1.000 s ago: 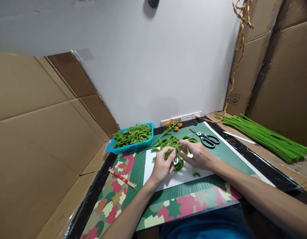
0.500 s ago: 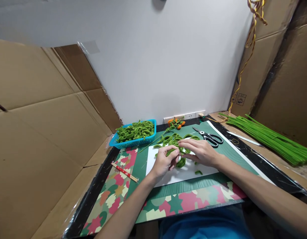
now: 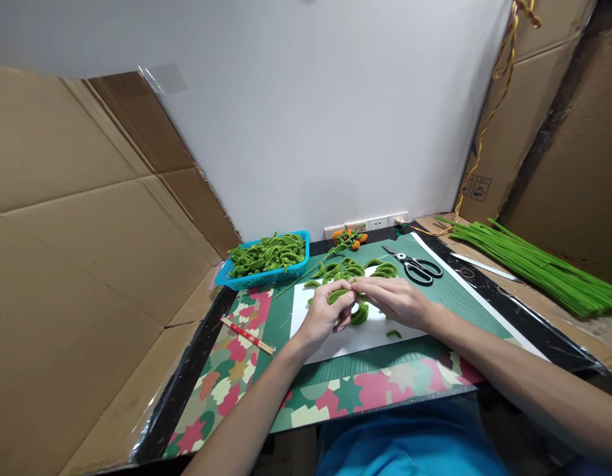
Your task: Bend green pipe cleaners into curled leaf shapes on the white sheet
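Note:
Over the white sheet point(image 3: 330, 348), my left hand point(image 3: 323, 320) pinches a curved green pipe cleaner piece point(image 3: 338, 296) between thumb and fingers. My right hand point(image 3: 398, 301) meets it at the fingertips, closed around the piece's right end, though the fingers partly hide that spot. More bent green pipe cleaner pieces point(image 3: 344, 268) lie in a loose heap just behind the hands. A small bundle of curved pieces point(image 3: 359, 314) rests below the fingers. One short green piece point(image 3: 394, 334) lies apart, near the sheet's front edge.
A blue basket point(image 3: 266, 281) full of green pieces stands back left. Black-handled scissors point(image 3: 418, 268) lie right of the heap, and an orange-flowered stem point(image 3: 353, 239) lies behind. Long green pipe cleaners point(image 3: 538, 271) are stacked at right. Wrapped chopsticks point(image 3: 246, 335) lie left. Cardboard walls point(image 3: 88, 264) flank the table.
My right hand's fingers have come in from spread and raised to closed against my left fingertips. My left hand keeps its pinch. The whole view has shifted slightly.

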Tool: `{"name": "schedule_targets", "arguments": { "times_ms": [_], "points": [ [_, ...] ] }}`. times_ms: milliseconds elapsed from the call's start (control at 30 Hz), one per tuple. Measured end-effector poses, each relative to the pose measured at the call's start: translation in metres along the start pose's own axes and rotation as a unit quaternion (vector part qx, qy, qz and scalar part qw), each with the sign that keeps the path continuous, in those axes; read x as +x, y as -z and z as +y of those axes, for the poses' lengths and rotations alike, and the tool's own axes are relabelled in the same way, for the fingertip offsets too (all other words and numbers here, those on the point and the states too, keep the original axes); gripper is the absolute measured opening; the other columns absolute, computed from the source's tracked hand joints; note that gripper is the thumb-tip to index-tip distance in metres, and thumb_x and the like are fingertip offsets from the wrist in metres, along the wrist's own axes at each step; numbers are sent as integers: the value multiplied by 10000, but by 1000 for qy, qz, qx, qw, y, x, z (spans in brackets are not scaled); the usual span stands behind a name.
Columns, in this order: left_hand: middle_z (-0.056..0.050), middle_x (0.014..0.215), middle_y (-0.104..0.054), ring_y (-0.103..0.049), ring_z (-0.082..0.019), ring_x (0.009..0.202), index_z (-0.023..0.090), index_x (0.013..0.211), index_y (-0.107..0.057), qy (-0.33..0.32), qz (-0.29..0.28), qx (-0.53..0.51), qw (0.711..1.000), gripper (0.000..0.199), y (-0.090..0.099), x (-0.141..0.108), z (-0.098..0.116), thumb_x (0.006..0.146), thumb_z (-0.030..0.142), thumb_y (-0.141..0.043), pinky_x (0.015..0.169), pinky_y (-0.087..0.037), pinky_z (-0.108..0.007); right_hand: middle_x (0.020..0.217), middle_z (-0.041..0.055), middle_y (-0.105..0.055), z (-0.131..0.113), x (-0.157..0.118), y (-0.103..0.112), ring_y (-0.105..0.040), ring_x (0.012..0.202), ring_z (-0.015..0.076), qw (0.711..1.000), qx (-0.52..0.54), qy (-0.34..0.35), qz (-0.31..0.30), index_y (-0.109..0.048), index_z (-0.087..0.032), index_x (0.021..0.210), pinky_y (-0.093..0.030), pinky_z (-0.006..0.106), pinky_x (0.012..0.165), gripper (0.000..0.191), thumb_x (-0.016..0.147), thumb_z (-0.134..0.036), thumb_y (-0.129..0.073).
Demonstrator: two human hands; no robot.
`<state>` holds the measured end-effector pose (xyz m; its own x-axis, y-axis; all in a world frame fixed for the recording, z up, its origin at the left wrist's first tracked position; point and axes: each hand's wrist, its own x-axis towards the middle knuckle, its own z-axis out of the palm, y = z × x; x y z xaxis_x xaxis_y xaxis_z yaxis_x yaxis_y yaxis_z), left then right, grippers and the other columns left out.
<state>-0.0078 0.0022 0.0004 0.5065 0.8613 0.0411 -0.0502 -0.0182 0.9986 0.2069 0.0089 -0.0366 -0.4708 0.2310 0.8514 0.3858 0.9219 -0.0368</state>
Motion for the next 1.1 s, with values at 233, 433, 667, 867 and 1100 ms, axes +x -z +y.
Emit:
{"name": "schedule_targets", "arguments": {
  "times_ms": [233,433,667,867,1100],
  "points": [
    [71,603,-430,-382,-49,406,158,814,-582,36,-61,-21,997,348,6,1,2,906,455,-739,363,-269,-190,1495,150,-631,-2,3,4,-674,1315,235,997,46,-40,-49,-499,-221,1538,-620,370,1037,464,1085,-130,-458],
    [72,643,-463,-386,-45,387,186,890,-537,65,-72,-33,995,359,5,2,6,922,496,-714,345,-265,-175,1314,170,-700,-1,7,3,-673,1251,262,997,46,-49,-23,-566,-202,1403,-608,437,1018,341,1070,-161,-504],
    [76,633,-457,-396,-42,394,179,887,-561,60,-71,-18,995,378,6,2,4,902,512,-738,353,-278,-167,1151,149,-723,-1,9,6,-687,1091,258,999,22,-28,-26,-604,-196,1333,-608,404,900,285,1074,-173,-487],
    [89,544,-478,-448,-73,358,196,878,-544,25,-48,12,998,379,2,1,2,899,520,-739,341,-305,-171,1076,129,-733,3,7,8,-688,989,244,999,-2,-22,-25,-656,-206,1263,-592,387,844,251,1092,-213,-473],
    [67,491,-538,-453,-96,347,213,872,-519,15,-60,71,996,354,1,-1,3,930,515,-693,348,-314,-183,889,92,-671,-1,7,5,-579,810,218,995,56,-77,-41,-633,-203,989,-501,342,721,236,1106,-257,-436]
  ]
}}
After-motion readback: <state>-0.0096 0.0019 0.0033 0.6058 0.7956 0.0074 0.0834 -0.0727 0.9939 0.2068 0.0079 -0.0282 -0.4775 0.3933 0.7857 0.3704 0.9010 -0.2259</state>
